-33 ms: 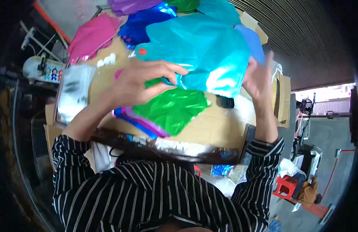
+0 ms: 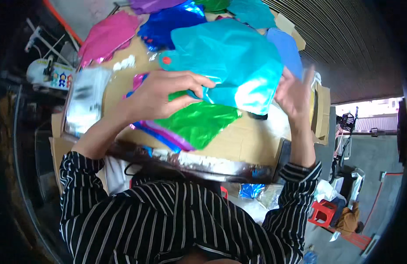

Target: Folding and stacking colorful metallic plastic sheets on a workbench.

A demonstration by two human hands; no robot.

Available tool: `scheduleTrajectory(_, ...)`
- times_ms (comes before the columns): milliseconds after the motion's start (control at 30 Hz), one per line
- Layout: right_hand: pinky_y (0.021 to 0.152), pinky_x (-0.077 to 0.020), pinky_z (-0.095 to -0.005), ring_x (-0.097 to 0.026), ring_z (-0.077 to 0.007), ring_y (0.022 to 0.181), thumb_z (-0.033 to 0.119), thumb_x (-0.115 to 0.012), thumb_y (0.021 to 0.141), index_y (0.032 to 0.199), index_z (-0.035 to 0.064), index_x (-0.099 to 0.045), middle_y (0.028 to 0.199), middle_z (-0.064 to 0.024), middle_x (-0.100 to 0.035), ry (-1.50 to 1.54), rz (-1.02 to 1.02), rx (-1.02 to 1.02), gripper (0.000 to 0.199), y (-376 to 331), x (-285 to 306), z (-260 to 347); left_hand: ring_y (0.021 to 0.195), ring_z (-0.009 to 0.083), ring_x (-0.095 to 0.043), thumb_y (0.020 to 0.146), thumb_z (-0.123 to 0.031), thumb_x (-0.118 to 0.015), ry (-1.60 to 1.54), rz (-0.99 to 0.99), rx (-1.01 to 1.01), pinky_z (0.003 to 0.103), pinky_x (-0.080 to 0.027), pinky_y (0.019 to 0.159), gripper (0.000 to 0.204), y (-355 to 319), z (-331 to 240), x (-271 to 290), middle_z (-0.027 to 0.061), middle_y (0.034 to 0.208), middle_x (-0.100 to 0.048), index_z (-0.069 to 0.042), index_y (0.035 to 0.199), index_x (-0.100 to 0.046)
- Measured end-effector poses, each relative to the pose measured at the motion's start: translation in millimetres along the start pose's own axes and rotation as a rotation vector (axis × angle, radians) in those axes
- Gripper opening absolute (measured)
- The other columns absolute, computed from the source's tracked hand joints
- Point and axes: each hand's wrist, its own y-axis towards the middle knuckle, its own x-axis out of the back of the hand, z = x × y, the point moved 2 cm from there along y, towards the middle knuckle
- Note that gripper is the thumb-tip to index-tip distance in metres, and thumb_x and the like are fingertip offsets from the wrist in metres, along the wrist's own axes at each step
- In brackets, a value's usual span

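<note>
My left hand (image 2: 161,94) pinches the near edge of a flat turquoise foil balloon (image 2: 225,55) between thumb and fingers. The shiny sheet spreads away from me, with a round red spot on its left tab. Beside its right edge, my right hand (image 2: 293,94) is open, fingers spread and somewhat blurred; whether they touch the foil I cannot tell. Under the left hand lies a small stack of flat foil pieces, with a green foil piece (image 2: 203,125) on top and purple and blue edges showing below it.
Piles of foil lie along the table's far side: pink foil (image 2: 109,35), dark blue foil (image 2: 168,26) and light blue foil (image 2: 284,48). Clear plastic bags (image 2: 84,103) sit at the left edge. A small black object (image 2: 258,116) is partly covered. A red stool (image 2: 323,212) stands to the right.
The view has shifted slightly. The turquoise foil's near right edge has dropped a little and covers more of the small black object. The left hand keeps its pinch.
</note>
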Motion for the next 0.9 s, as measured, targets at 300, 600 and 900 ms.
scheduleTrajectory(300,0.057,-0.056,-0.0276,-0.068,-0.0145,0.068,0.017,-0.07,0.1,0.087,0.0063,-0.067,0.089,-0.0078,-0.072,-0.524,-0.504,0.078,0.017,-85.0,-10.1,-95.3,0.108,0.0287,-0.073,0.087,0.003,-0.071,-0.087,0.03,-0.052,0.037,-0.059,0.089,0.013,-97.7,-6.7,-52.1,0.0133,0.122,-0.073,-0.001,0.098,-0.066)
scheduleTrajectory(600,0.052,-0.0523,-0.0268,-0.066,-0.0156,0.057,0.002,-0.069,0.096,0.092,0.0041,-0.067,0.07,-0.0063,-0.067,-0.701,-0.675,0.113,0.006,-116.7,-2.4,-151.9,0.109,0.0309,-0.072,0.089,-0.004,-0.073,0.003,-0.305,0.171,0.038,-0.059,0.091,0.018,-164.6,-4.0,-69.8,0.0137,0.121,-0.073,0.0,0.106,-0.071)
scheduleTrajectory(900,0.052,-0.0531,-0.0269,-0.066,-0.0152,0.058,0.001,-0.069,0.097,0.091,0.0044,-0.066,0.074,-0.0068,-0.068,-0.706,-0.692,0.101,0.007,-77.9,5.8,-152.6,0.139,0.0346,-0.05,0.091,-0.017,-0.074,0.51,-0.346,0.353,0.049,-0.039,0.116,0.04,-184.2,-5.0,-59.6,0.0126,0.141,-0.062,-0.002,0.127,-0.068)
